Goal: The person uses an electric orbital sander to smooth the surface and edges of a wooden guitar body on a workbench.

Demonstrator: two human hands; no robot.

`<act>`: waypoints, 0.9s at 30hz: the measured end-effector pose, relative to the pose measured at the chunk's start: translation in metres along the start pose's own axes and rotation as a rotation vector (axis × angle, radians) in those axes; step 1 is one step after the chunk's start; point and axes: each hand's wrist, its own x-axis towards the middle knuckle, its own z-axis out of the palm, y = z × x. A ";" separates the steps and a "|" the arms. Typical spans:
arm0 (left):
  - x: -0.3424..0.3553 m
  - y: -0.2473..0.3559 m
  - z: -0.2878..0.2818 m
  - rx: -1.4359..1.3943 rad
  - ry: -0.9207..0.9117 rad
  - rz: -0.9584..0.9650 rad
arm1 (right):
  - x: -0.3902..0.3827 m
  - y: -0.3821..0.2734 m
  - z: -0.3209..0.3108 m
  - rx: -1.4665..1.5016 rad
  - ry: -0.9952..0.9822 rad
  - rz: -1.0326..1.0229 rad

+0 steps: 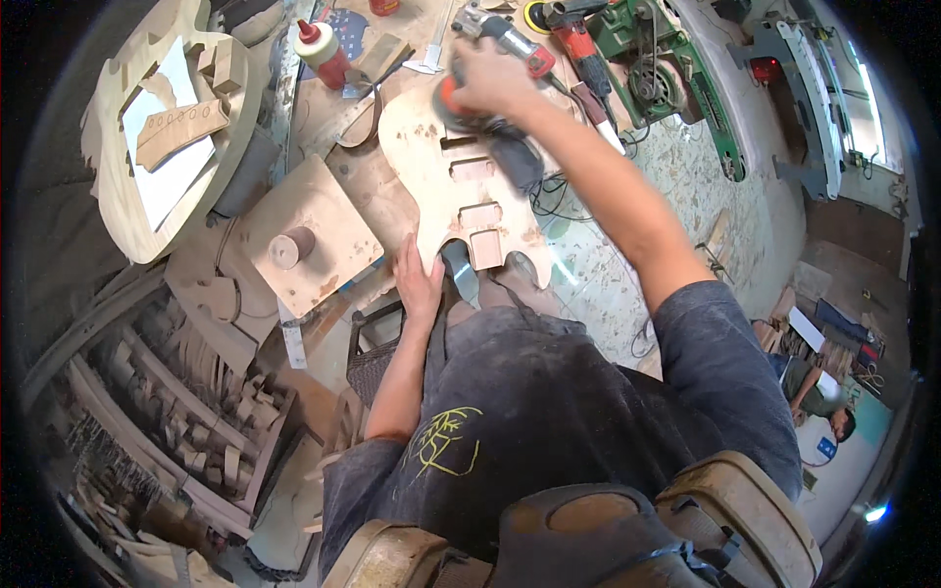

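Note:
A pale wooden electric-guitar body [417, 157], with routed pockets and a neck slot, lies on the bench in front of me. At its far end, my right hand [495, 80] is wrapped over the top of an orange-and-dark power sander [450, 96], which rests on the wood; the hand hides much of the tool. A dark dust bag [517, 162] hangs from the sander across the body's right edge. My left hand [420, 281] grips the near left edge of the guitar body, by the cutaway.
Left are a square board [333, 220] with a round wooden block [291, 248] and a large wooden body blank [113, 186]. A glue bottle [323, 57], caliper [431, 49], red power tool [578, 49] and green belt machine [652, 83] stand beyond. Another person [818, 392] is far right.

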 end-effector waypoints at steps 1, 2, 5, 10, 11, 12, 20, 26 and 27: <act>0.001 0.000 0.001 -0.011 0.001 0.013 | -0.002 0.020 -0.003 -0.014 -0.011 0.056; 0.002 0.002 0.002 -0.011 -0.008 0.020 | -0.006 0.043 -0.001 -0.020 0.032 0.080; 0.003 0.003 0.000 -0.019 -0.024 0.008 | -0.047 0.078 0.006 -0.046 0.131 0.053; 0.004 0.004 -0.003 0.016 -0.038 0.019 | -0.131 0.061 0.026 -0.060 0.196 -0.114; 0.003 0.000 -0.002 0.019 -0.044 0.026 | -0.146 0.052 0.027 -0.024 0.132 -0.098; 0.001 -0.004 -0.002 0.030 -0.029 0.044 | -0.162 0.042 0.029 0.014 0.067 -0.084; 0.003 0.002 -0.006 0.056 -0.028 0.091 | -0.176 0.023 0.036 0.078 0.048 -0.130; 0.006 0.009 -0.002 0.033 -0.020 0.090 | -0.061 0.098 0.025 -0.038 0.337 -0.002; 0.005 0.006 -0.004 0.053 -0.005 0.093 | -0.054 0.094 0.015 -0.018 0.219 0.073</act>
